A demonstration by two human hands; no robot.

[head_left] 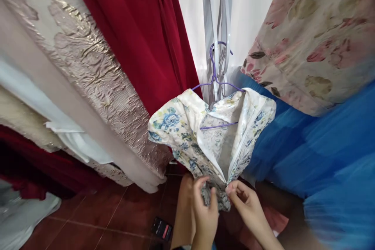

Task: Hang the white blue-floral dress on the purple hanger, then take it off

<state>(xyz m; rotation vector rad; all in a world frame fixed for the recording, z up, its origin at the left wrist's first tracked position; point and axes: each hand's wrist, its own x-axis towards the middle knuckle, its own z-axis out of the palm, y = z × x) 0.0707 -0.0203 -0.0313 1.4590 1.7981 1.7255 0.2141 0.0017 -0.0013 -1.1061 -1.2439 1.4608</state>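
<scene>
A white garment with blue flowers [187, 140] hangs by its shoulders on a purple hanger [215, 68]. Its zipper [241, 144] is undone from the neck down, baring the pale lining and the hanger's lower bar. My right hand [244, 201] pinches the zipper pull where the two zipper edges meet, near the garment's bottom. Just left of it, my left hand [205, 207] is curved with thumb and fingers apart. Bunched fabric shows between and behind those fingers; whether they touch it I cannot tell.
White glossy straps [218, 19] hang behind the hanger. Dark red cloth [140, 27] and pink textured cloth [96, 70] hang left; floral cloth [310, 47] and blue tulle [319, 152] hang right. A phone [161, 228] lies on the red tiled floor [114, 215] by my leg [181, 215].
</scene>
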